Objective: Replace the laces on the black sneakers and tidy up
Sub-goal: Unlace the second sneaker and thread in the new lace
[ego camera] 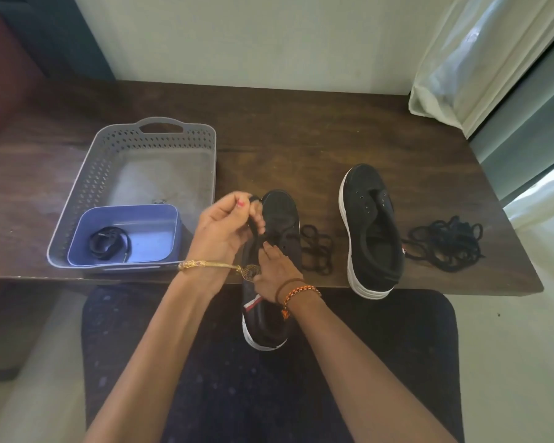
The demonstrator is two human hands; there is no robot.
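No readable text, brand, number or sign anywhere in view. Only candidates are a red-and-white striped tab at the heel of the near sneaker [271,276] and a small red-and-white tag on the side of the far sneaker [370,228], both too small and blurred to yield any letters. Plain surfaces, no print, on the grey basket [87,199] and the blue tub [170,219] inside it.

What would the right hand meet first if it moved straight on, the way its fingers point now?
Probably the lace that the left hand pinches over the sneaker, just ahead of the right hand; depth is unclear.
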